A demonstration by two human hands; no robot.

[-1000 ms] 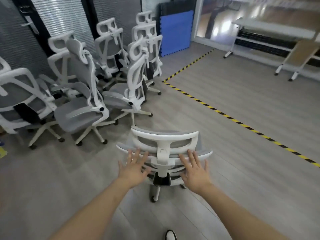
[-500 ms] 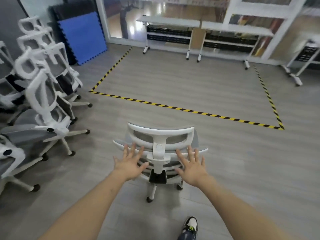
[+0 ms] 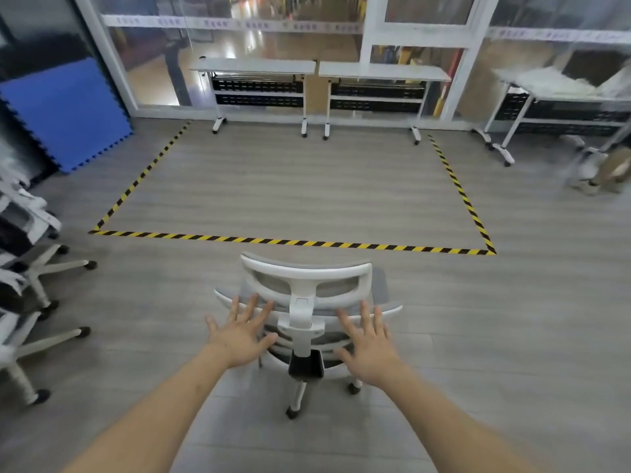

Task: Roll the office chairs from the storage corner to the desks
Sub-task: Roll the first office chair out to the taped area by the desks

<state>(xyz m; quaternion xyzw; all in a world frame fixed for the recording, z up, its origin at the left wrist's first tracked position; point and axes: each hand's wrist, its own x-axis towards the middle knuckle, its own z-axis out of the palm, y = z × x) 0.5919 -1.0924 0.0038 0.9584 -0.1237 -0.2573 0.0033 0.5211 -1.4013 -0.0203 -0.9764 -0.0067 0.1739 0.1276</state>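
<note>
- Office chair (image 3: 307, 302): white frame, grey mesh, seen from behind, on the grey floor (image 3: 307, 186) just short of the near line of striped tape (image 3: 293, 241); back faces the person.
- Left hand (image 3: 239, 332): fingers straight and spread, laid against the chair back left of the centre spine; nothing gripped.
- Right hand (image 3: 368, 343): fingers straight and spread, laid against the chair back right of the spine; nothing gripped.
- Change from half a second ago: view has swung further right; the stored chairs (image 3: 30, 278), then filling the left third, now show only at the left edge. Desks now stand straight ahead. Hands and chair keep the same arrangement.
- Desks (image 3: 321, 70): two white-topped, on castor feet, side by side along the glass wall (image 3: 239, 39); a third desk (image 3: 560, 93) at far right, blurred.
- Open room: the tape marks a rectangle of bare floor between the chair and the two desks.
- Edges: left, wheel legs of the stored chairs reach toward the chair but stay well apart from it; blue foam mat (image 3: 65, 110) leans in the far left corner; blurred items on the floor at far right, not identifiable.
</note>
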